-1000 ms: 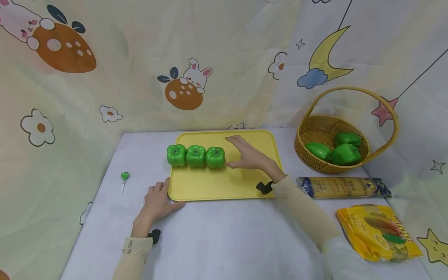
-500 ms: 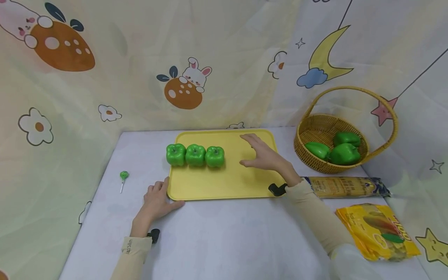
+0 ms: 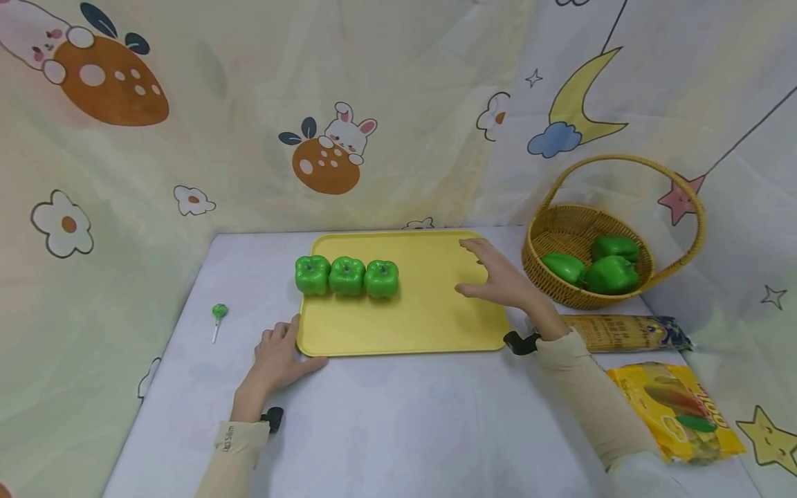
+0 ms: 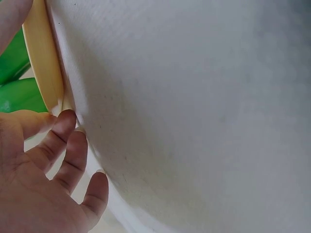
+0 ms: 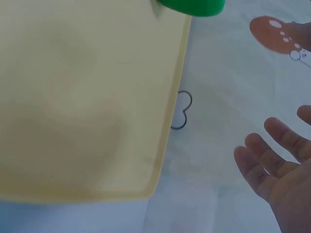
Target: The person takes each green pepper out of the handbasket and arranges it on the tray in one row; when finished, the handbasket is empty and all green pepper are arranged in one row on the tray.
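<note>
Three green bell peppers (image 3: pixel 346 277) stand in a row on the left part of a yellow tray (image 3: pixel 411 332). My left hand (image 3: pixel 278 357) rests at the tray's front left corner, and in the left wrist view its fingertips touch the rim (image 4: pixel 44 53) with fingers relaxed. Above the tray's right side hovers my right hand (image 3: pixel 498 278), fingers spread and thumb apart, holding nothing. Part of one pepper (image 5: pixel 194 4) shows at the top of the right wrist view. More green peppers (image 3: pixel 613 274) lie inside a wicker basket (image 3: pixel 557 287) to the right of that hand.
A long patterned packet (image 3: pixel 623 333) lies in front of the basket, partly behind the right forearm. Nearer the front right is a yellow bag with a mango picture (image 3: pixel 681 408). A green lollipop (image 3: pixel 219 312) lies left of the tray. Printed cloth (image 3: pixel 423 138) hangs behind the table.
My right hand has moved right, away from the row of peppers toward the basket, staying empty with fingers spread. The left hand and the peppers have stayed in place.
</note>
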The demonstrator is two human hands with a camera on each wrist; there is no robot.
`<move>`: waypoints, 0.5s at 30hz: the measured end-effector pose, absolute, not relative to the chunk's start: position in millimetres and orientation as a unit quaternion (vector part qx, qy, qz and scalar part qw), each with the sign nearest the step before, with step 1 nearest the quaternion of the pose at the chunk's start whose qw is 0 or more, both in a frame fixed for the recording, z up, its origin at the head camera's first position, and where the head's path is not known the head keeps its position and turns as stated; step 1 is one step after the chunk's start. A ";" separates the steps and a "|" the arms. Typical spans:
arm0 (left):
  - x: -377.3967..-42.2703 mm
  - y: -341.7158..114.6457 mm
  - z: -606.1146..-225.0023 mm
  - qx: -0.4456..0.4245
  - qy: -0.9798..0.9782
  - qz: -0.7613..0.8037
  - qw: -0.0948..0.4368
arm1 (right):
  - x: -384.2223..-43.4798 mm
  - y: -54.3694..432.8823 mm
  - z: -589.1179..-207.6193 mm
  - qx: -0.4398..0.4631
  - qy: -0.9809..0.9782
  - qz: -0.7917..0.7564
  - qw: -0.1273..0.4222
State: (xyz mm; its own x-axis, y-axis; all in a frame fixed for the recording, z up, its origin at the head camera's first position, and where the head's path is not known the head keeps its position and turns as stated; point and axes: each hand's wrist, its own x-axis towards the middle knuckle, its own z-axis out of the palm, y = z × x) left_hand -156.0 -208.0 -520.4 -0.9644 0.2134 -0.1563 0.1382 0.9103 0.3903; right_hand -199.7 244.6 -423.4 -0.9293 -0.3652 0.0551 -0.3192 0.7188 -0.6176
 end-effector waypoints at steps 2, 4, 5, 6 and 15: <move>-156.2 -208.0 -520.1 0.091 0.972 0.193 0.098 | -195.7 252.8 -424.3 -0.177 0.927 -0.329 0.036; -156.3 -208.0 -519.5 0.090 0.972 0.194 0.098 | -191.3 261.2 -424.1 -0.165 0.928 -0.331 0.038; -156.5 -208.1 -519.4 0.090 0.972 0.194 0.098 | -189.2 265.5 -423.6 -0.158 0.930 -0.330 0.037; -156.5 -208.1 -519.3 0.090 0.972 0.194 0.098 | -188.0 270.3 -423.6 -0.155 0.931 -0.328 0.033; -156.3 -206.6 -520.1 0.090 0.972 0.194 0.098 | -174.0 317.6 -413.7 -0.109 0.947 -0.303 0.006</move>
